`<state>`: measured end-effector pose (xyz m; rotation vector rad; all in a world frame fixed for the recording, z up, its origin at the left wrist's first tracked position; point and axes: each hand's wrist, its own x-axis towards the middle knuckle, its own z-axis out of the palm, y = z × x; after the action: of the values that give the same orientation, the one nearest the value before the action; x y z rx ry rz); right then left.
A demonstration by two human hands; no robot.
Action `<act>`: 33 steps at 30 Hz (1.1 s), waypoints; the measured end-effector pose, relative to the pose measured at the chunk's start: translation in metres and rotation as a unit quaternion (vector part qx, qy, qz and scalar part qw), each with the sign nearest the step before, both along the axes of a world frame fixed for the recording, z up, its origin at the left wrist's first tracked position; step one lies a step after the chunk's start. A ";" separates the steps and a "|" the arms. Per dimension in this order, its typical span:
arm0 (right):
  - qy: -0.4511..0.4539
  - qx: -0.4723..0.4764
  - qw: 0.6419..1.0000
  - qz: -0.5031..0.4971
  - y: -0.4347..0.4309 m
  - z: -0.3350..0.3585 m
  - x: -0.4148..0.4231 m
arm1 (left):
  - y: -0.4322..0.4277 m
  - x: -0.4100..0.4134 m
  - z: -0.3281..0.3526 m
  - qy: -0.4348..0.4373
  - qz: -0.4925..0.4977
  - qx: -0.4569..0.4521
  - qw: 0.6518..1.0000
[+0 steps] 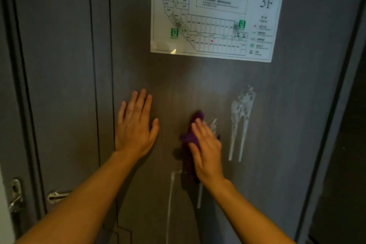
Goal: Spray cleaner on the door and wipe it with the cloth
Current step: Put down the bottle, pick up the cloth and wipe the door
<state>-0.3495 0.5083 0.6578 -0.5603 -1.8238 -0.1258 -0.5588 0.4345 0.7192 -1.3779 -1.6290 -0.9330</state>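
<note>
A dark grey door (198,81) fills the view. My right hand (207,148) presses a purple cloth (191,136) flat against the door's middle; part of the cloth hangs down under my palm. White foam cleaner (240,111) clings to the door just right of the cloth and runs down in thin streaks. More white drips (172,188) trail below the cloth. My left hand (135,125) lies flat on the door left of the cloth, fingers spread, holding nothing. No spray bottle is in sight.
A laminated evacuation plan marked 3F (215,12) is stuck on the door above my hands. A metal lever handle (56,196) and a latch plate (15,194) sit at the lower left. The door frame (340,105) runs down the right side.
</note>
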 end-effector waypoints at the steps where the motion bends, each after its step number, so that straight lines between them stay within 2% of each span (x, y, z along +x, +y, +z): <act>1: 0.049 -0.008 0.999 -0.003 0.003 0.011 0.015 | 0.001 0.001 -0.001 0.000 0.009 -0.001 1.000; 6: 0.225 -0.027 0.970 -0.084 0.041 0.085 0.091 | 0.005 0.002 -0.003 0.002 0.027 0.005 1.000; 9: 0.262 -0.061 0.955 -0.129 0.071 0.121 0.116 | 0.006 0.003 -0.004 0.005 0.036 0.010 0.999; 13: 0.211 -0.089 0.953 -0.199 0.089 0.141 0.112 | 0.009 0.002 -0.004 0.010 0.044 0.014 0.999; 18: 0.097 -0.060 0.965 -0.238 0.074 0.112 0.075 | 0.013 0.004 -0.006 0.015 0.055 0.028 0.998; 21: 0.030 -0.050 0.967 -0.248 0.059 0.081 0.048 | 0.013 0.004 -0.007 0.023 0.053 0.036 0.998; 27: -0.040 -0.025 0.964 -0.262 0.039 0.021 0.004 | 0.012 0.004 -0.007 0.024 0.051 0.040 0.998; 30: -0.072 0.015 0.962 -0.263 0.035 -0.003 -0.008 | 0.011 0.005 -0.007 0.021 0.045 0.043 0.998; 33: -0.117 0.079 0.965 -0.220 0.033 -0.025 -0.007 | 0.011 0.011 -0.010 0.004 0.047 0.039 0.998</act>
<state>-0.3568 0.5417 0.6324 -0.8576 -1.8675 -0.6564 -0.5478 0.4452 0.7091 -1.2397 -1.6193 -0.9249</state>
